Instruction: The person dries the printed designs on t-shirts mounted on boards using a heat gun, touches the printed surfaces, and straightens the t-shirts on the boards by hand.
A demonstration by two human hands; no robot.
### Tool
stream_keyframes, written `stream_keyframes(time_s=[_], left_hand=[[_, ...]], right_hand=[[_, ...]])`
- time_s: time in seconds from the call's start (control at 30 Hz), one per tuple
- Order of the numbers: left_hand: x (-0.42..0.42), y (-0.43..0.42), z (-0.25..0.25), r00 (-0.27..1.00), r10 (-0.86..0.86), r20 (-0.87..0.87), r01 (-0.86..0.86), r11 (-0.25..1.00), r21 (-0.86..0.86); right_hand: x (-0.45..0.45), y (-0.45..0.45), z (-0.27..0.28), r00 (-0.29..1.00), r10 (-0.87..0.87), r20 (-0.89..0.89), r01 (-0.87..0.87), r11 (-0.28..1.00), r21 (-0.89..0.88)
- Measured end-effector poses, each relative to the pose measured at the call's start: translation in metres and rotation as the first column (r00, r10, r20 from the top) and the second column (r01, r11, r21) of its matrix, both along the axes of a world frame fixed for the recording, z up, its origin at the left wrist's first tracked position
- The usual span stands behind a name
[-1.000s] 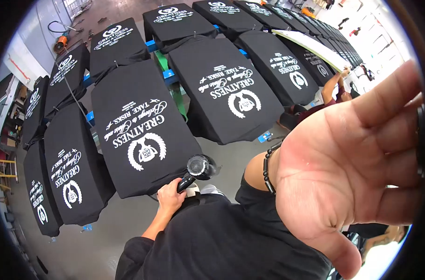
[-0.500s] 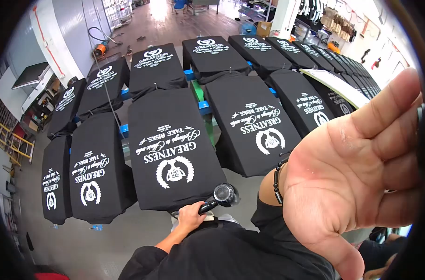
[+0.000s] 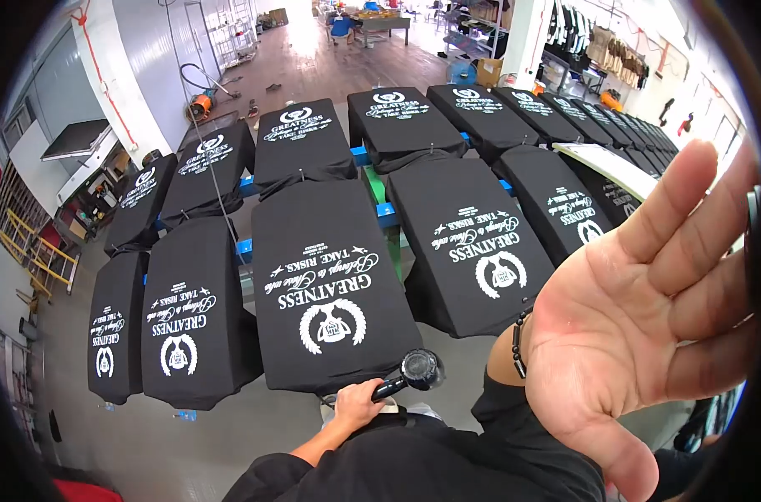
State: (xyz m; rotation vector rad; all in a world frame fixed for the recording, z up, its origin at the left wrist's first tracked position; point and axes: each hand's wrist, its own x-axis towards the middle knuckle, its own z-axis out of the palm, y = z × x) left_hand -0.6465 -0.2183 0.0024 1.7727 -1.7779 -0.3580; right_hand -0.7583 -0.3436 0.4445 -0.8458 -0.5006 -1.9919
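Head view: left hand (image 3: 358, 405) clenched round the handle of the hair dryer (image 3: 421, 369), likely for easy aiming, at the near edge of a printed black shirt (image 3: 324, 219), laid smooth, presumably for a flat print. Right hand (image 3: 602, 335) empty, fingers spread.

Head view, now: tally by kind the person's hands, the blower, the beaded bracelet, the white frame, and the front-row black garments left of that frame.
Hands, left and right: 2
Blower: 1
Beaded bracelet: 1
White frame: 1
Front-row black garments left of it: 5
Total: 10
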Motion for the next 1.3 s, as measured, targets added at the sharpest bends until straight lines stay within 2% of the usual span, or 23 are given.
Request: stream_keyframes(time_s=[0.3,0.37,0.47,0.57,0.6,0.63,0.67,0.7,0.73,0.77,0.8,0.83,0.87,0.97,1.0,1.17,1.2,1.3], left_hand=[[0.000,0.001,-0.001,1.000,-0.006,-0.004,0.006,1.000,0.015],[0.001,0.001,-0.001,1.000,-0.025,-0.005,0.025,1.000,0.007],[0.001,0.001,-0.001,0.999,-0.039,-0.002,0.039,0.999,-0.022],[0.003,0.000,-0.004,0.998,-0.054,-0.007,0.054,0.998,-0.017],[0.003,0.001,-0.005,0.998,-0.064,-0.007,0.064,0.998,-0.020],[0.003,0.001,-0.004,0.997,-0.068,-0.020,0.067,0.996,-0.055],[0.002,0.000,-0.003,0.998,-0.057,-0.006,0.057,0.998,0.004],[0.001,0.002,-0.003,0.999,-0.048,-0.010,0.048,0.999,0.006],[0.002,0.001,-0.003,0.999,-0.039,-0.009,0.039,0.999,0.005],[0.002,0.001,-0.003,0.999,-0.032,-0.013,0.032,0.999,0.006],[0.003,0.003,-0.004,0.999,-0.051,-0.012,0.050,0.999,-0.019],[0.003,0.001,-0.004,0.998,-0.067,-0.010,0.066,0.997,-0.049],[0.005,-0.003,-0.004,0.998,-0.059,-0.015,0.058,0.997,-0.050],[0.007,0.001,-0.005,0.992,-0.121,0.022,0.123,0.987,-0.100],[0.007,0.002,-0.004,0.990,-0.136,0.038,0.138,0.989,-0.054],[0.009,0.000,-0.007,0.985,-0.172,0.027,0.173,0.983,-0.060],[0.009,0.000,-0.006,0.984,-0.178,0.025,0.179,0.982,-0.057],[0.006,0.001,-0.007,0.989,-0.141,0.042,0.143,0.989,-0.035]], right_hand=[[-0.016,-0.006,-0.007,0.997,0.065,0.035,-0.067,0.995,0.068],[-0.047,-0.035,-0.013,0.948,0.221,-0.230,-0.228,0.974,-0.006],[-0.063,-0.105,-0.006,0.711,0.373,-0.596,-0.481,0.876,-0.026],[-0.024,-0.118,-0.015,0.320,0.395,-0.861,-0.706,0.705,0.061],[-0.011,-0.117,-0.040,0.177,0.284,-0.942,-0.595,0.794,0.127],[0.005,-0.124,-0.092,0.200,0.232,-0.952,-0.491,0.864,0.108],[0.018,-0.124,-0.135,0.026,-0.122,-0.992,-0.297,0.947,-0.124],[0.035,-0.122,-0.207,0.025,0.023,-0.999,-0.221,0.975,0.017],[0.043,-0.111,-0.257,-0.226,0.083,-0.971,-0.047,0.994,0.096],[0.045,-0.108,-0.312,-0.310,-0.105,-0.945,-0.014,0.994,-0.105],[0.046,-0.102,-0.359,-0.351,-0.068,-0.934,0.058,0.994,-0.094],[0.042,-0.095,-0.384,-0.416,-0.005,-0.909,0.115,0.992,-0.059],[0.037,-0.093,-0.386,-0.489,-0.030,-0.872,0.097,0.991,-0.088],[0.028,-0.108,-0.390,-0.584,-0.210,-0.784,0.077,0.947,-0.311],[0.027,-0.114,-0.387,-0.630,-0.193,-0.752,0.056,0.955,-0.291],[0.027,-0.113,-0.388,-0.784,-0.330,-0.525,-0.108,0.906,-0.409],[0.026,-0.109,-0.393,-0.816,-0.342,-0.467,-0.163,0.910,-0.382],[0.023,-0.100,-0.408,-0.853,-0.288,-0.434,-0.158,0.937,-0.311]])
